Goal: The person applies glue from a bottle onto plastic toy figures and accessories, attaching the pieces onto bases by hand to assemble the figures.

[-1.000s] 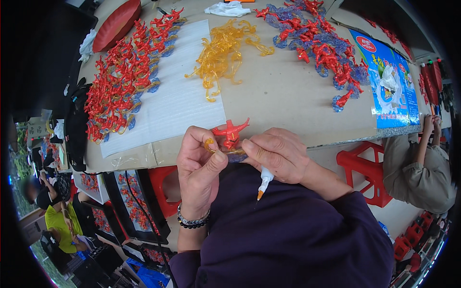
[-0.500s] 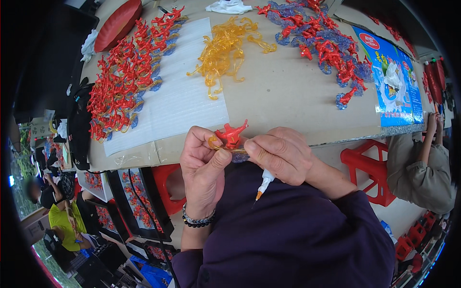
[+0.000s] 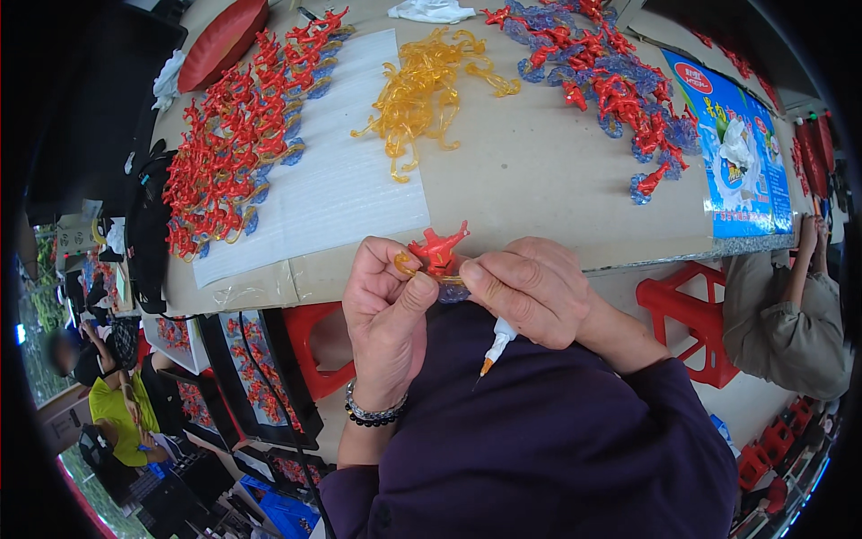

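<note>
at bench (image 3: pixel 521 202) edge: 1 red figure (image 3: pixel 438 251), pinched by left hand (image 3: pixel 386 301) and right hand (image 3: pixel 539 292), latter also gripping bottle (image 3: pixel 502 337). seemingly done: left figure rows (image 3: pixel 235 148); remaining: amber parts (image 3: pixel 418 90), right pile (image 3: pixel 621 97).

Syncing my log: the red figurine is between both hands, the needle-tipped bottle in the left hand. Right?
Not quite: the head view shows the needle-tipped bottle in the right hand, not the left hand; the red figurine is between both hands.

I'm standing in an assembly workshop: red figurines (image 3: pixel 215 166) crowd the worktop (image 3: pixel 516 202), black trays (image 3: pixel 285 359) hold more, near plastic stools (image 3: pixel 684 310).
</note>
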A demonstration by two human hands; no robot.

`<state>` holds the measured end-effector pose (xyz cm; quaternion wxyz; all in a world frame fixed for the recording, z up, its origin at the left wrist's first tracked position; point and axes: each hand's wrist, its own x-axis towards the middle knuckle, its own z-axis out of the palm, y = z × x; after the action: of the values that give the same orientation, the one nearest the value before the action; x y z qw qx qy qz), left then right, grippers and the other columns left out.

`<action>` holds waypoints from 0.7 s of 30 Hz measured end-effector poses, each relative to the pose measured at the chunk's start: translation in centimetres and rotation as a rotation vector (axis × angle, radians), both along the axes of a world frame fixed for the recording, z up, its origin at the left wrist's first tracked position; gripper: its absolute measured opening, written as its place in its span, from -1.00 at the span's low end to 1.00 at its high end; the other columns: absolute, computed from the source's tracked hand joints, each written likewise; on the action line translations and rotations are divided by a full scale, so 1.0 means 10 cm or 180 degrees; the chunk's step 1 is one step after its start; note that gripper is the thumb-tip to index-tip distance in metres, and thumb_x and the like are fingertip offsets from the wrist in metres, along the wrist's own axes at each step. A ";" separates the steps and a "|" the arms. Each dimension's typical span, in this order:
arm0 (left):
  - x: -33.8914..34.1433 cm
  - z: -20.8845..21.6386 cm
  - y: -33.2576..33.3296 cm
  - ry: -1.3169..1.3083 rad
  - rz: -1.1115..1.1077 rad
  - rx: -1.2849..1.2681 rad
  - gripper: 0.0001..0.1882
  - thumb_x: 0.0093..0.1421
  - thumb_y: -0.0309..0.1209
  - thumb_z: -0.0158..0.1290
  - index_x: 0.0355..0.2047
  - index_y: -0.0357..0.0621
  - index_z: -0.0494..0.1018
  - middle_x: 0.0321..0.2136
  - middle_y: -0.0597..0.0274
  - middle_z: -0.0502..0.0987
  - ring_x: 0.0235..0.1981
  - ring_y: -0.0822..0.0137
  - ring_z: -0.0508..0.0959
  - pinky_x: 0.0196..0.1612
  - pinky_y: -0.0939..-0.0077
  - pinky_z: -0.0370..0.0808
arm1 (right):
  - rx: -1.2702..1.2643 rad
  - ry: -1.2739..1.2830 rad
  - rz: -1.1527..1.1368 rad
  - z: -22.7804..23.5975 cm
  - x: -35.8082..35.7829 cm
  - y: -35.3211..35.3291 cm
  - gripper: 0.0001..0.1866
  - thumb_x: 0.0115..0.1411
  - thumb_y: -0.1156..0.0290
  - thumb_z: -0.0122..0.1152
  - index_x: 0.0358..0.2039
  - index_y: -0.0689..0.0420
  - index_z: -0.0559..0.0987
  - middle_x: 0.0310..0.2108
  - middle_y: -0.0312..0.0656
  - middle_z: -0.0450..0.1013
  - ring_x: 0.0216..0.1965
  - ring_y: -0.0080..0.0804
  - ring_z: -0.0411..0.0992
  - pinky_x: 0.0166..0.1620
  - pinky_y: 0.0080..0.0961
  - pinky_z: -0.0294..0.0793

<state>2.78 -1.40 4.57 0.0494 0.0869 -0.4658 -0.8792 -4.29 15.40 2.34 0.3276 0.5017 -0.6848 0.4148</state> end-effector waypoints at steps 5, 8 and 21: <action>0.00 0.01 0.01 -0.0094 0.0032 0.0041 -0.77 0.21 -0.55 0.14 -0.23 -0.18 0.29 -0.33 0.38 0.40 -0.33 0.62 0.41 -0.19 0.73 0.36 | 0.0038 -0.0004 0.0018 0.01 -0.01 0.00 -0.62 -0.15 0.57 0.41 -0.24 0.36 0.60 -0.41 -0.07 0.50 -0.55 -0.33 0.47 -0.56 -0.52 0.47; 0.00 0.02 0.02 -0.0095 0.0014 0.0051 -0.79 0.23 -0.54 0.12 -0.23 -0.18 0.29 -0.35 0.39 0.40 -0.35 0.63 0.41 -0.21 0.74 0.35 | 0.0024 -0.0004 0.0001 0.02 -0.01 -0.01 -0.63 -0.14 0.57 0.40 -0.24 0.36 0.60 -0.41 -0.07 0.50 -0.55 -0.34 0.47 -0.56 -0.52 0.47; 0.03 -0.03 0.10 -0.0085 0.0213 0.0184 -0.79 0.24 -0.53 0.11 -0.20 -0.18 0.30 -0.27 0.32 0.46 -0.27 0.60 0.43 -0.17 0.69 0.35 | 0.0040 0.0000 0.0032 0.06 0.01 -0.02 -0.62 -0.13 0.56 0.39 -0.22 0.36 0.59 -0.39 -0.07 0.49 -0.53 -0.34 0.47 -0.54 -0.52 0.48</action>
<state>3.06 -0.40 4.29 0.0700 0.1155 -0.4376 -0.8889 -4.23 15.20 2.90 0.3223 0.5072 -0.6848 0.4121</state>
